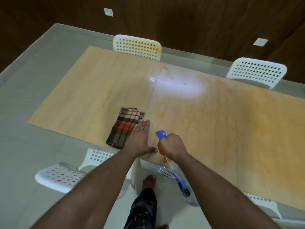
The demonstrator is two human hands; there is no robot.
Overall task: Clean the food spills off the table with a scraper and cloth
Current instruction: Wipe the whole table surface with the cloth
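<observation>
A: How does the cloth [125, 128] look?
B: Folded, plaid in orange, brown and cream, lying near the table's [214, 121] near edge, left of the seam.
A: The hands?
B: The left hand [140, 138] lies flat with fingers straight, touching the cloth's right edge. The right hand [173, 146] grips a spray bottle [181, 180]; blue liquid shows inside it.

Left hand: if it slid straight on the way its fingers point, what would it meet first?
Probably the cloth: the left hand lies flat beside it, its fingers already at the cloth's edge.
</observation>
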